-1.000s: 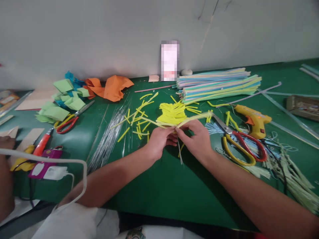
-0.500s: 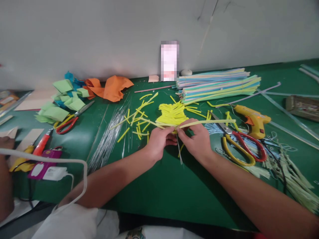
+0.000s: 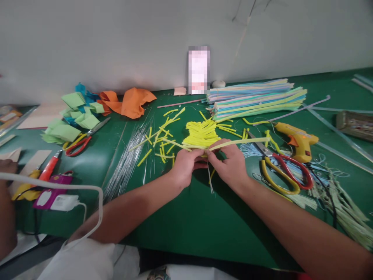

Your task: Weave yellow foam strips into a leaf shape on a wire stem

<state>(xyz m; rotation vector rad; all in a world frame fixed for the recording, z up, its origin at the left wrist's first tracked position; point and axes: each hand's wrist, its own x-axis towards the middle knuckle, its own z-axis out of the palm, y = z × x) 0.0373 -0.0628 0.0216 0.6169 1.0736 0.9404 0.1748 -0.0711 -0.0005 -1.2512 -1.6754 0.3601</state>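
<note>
A piece built from rows of bent yellow pipe cleaners (image 3: 201, 132) lies between my hands, its near end pinched by both. My left hand (image 3: 188, 161) holds that end from the left, with thumb and fingers closed. From the right, my right hand (image 3: 229, 159) pinches the same end and a pale yellow pipe cleaner (image 3: 247, 141) that sticks out to the right. Thin wires (image 3: 210, 179) hang below my fingertips. Short cut yellow pieces (image 3: 163, 134) are scattered left of the work. My fingers hide the exact join.
Bundled pastel pipe cleaners (image 3: 256, 100) lie behind, near a phone (image 3: 199, 70) against the wall. Right are scissors (image 3: 279, 171), a glue gun (image 3: 300, 142) and tassels (image 3: 344, 210). Left are loose wires (image 3: 128, 163), more scissors (image 3: 84, 140) and a white cable (image 3: 100, 202). Another person's arm (image 3: 7, 217) shows far left.
The right end of the pale yellow pipe cleaner has shifted slightly left and up. Both hands keep nearly the same place and grip.
</note>
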